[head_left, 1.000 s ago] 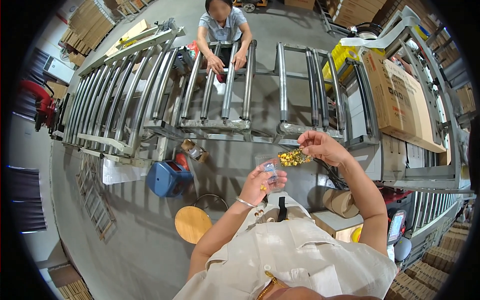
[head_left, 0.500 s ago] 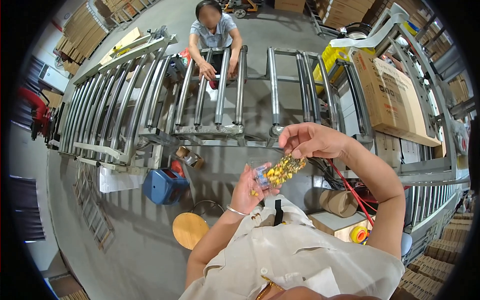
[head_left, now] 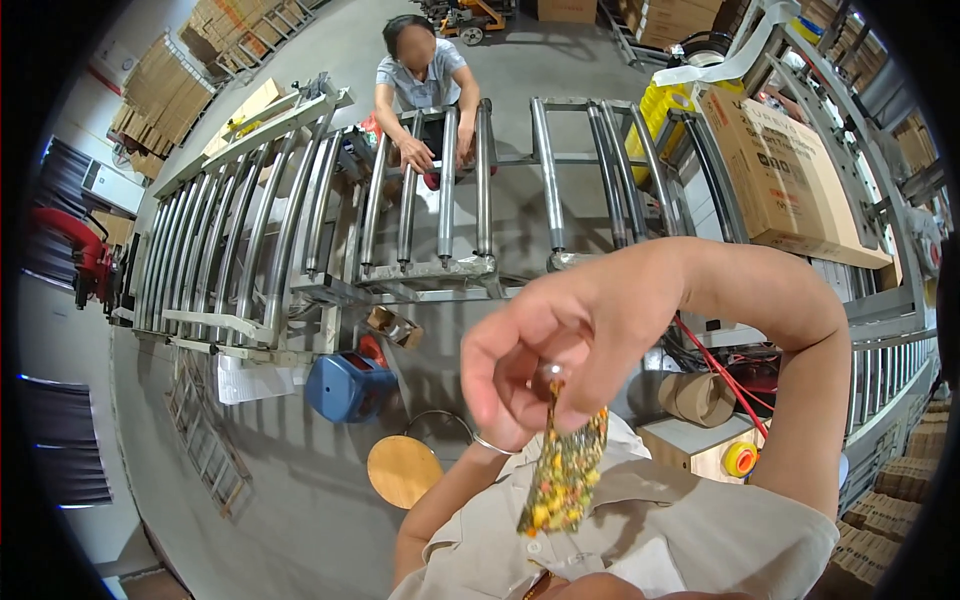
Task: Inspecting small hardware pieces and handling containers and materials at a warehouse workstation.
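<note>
My right hand (head_left: 590, 340) is raised close to the camera, its fingers closed on one end of a seaweed snack strip (head_left: 568, 480). The strip is dark green, studded with yellow and reddish bits, and hangs down in front of my beige shirt. My left wrist, with a silver bangle (head_left: 497, 444), shows just behind and below the right hand. My left hand itself is hidden there, so its fingers and anything in them cannot be seen.
A roller conveyor (head_left: 440, 270) runs across ahead, and a co-worker (head_left: 420, 80) leans on its far side. A large cardboard box (head_left: 780, 180) stands at right. Below are a blue stool (head_left: 345, 385), a round wooden-topped stool (head_left: 404, 470) and tape rolls (head_left: 740, 459).
My right hand has come up toward the camera with the strip, away from the clear wrapper that my left hand held. My left hand has become hidden behind it.
</note>
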Demonstrator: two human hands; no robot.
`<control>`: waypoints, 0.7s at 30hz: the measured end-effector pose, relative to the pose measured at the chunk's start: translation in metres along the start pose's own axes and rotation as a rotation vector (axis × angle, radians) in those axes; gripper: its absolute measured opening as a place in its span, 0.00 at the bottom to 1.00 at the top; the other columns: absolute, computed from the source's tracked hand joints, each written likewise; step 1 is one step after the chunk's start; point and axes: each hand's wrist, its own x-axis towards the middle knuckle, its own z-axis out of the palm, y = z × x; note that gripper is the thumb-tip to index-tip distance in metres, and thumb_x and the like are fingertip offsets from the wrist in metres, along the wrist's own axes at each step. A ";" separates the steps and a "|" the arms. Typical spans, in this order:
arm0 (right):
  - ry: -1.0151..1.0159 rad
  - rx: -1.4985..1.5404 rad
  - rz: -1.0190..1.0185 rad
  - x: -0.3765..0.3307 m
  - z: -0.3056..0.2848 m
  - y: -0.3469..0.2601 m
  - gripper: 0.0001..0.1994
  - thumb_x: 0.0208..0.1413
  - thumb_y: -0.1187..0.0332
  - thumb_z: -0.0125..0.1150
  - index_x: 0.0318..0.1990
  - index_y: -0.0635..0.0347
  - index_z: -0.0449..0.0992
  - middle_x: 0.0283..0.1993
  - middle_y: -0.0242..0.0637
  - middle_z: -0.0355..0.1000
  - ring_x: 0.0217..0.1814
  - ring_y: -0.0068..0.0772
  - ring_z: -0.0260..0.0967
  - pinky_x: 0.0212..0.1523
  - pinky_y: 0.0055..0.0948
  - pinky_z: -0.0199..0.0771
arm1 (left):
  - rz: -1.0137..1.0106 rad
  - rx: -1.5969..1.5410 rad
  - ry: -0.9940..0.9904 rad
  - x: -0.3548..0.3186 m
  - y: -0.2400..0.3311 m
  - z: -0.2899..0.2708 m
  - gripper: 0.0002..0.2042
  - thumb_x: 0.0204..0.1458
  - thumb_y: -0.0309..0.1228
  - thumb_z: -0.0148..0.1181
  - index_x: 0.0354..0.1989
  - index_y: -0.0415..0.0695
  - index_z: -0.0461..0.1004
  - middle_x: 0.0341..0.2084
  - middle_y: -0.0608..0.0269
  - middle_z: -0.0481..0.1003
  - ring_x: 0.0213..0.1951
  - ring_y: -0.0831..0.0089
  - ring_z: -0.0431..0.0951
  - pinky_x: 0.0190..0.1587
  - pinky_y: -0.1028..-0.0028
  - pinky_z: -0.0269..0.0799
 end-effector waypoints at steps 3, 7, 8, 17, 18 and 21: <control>-0.089 -0.042 0.019 0.008 0.015 -0.012 0.20 0.45 0.82 0.56 0.47 0.63 0.62 0.34 0.29 0.63 0.36 0.15 0.59 0.32 0.15 0.60 | 0.004 0.023 -0.012 0.000 0.003 0.000 0.30 0.57 0.53 0.34 0.56 0.39 0.54 0.52 0.57 0.61 0.49 0.66 0.69 0.52 0.66 0.65; -0.145 -0.106 0.020 0.015 0.026 -0.019 0.19 0.46 0.80 0.56 0.47 0.61 0.61 0.33 0.28 0.62 0.32 0.14 0.56 0.29 0.14 0.58 | 0.011 0.054 -0.032 0.004 0.008 0.001 0.30 0.56 0.53 0.34 0.56 0.39 0.54 0.52 0.57 0.61 0.49 0.65 0.69 0.52 0.66 0.66; -0.162 -0.093 0.037 0.016 0.027 -0.020 0.19 0.46 0.80 0.56 0.47 0.62 0.61 0.33 0.28 0.62 0.32 0.14 0.56 0.29 0.15 0.58 | 0.013 0.061 -0.039 0.006 0.009 0.001 0.30 0.56 0.53 0.34 0.56 0.39 0.54 0.52 0.57 0.61 0.49 0.65 0.69 0.51 0.66 0.66; -0.237 -0.131 0.039 0.031 0.035 -0.014 0.18 0.46 0.78 0.53 0.46 0.64 0.61 0.32 0.29 0.61 0.35 0.16 0.57 0.33 0.18 0.59 | 0.028 0.103 -0.081 0.019 0.019 -0.004 0.30 0.56 0.53 0.34 0.56 0.39 0.54 0.52 0.57 0.61 0.49 0.65 0.69 0.51 0.66 0.66; -0.235 -0.112 0.021 0.034 0.035 -0.012 0.18 0.45 0.79 0.53 0.46 0.64 0.61 0.31 0.29 0.61 0.35 0.17 0.56 0.33 0.18 0.59 | 0.027 0.103 -0.081 0.020 0.019 -0.004 0.30 0.56 0.53 0.34 0.56 0.40 0.54 0.52 0.57 0.61 0.49 0.65 0.69 0.51 0.66 0.66; -0.225 -0.095 0.041 0.036 0.035 -0.013 0.18 0.45 0.79 0.53 0.46 0.64 0.61 0.31 0.29 0.60 0.34 0.17 0.56 0.33 0.18 0.59 | 0.023 0.105 -0.076 0.022 0.020 -0.007 0.30 0.56 0.53 0.34 0.56 0.40 0.54 0.52 0.57 0.61 0.48 0.65 0.69 0.51 0.66 0.66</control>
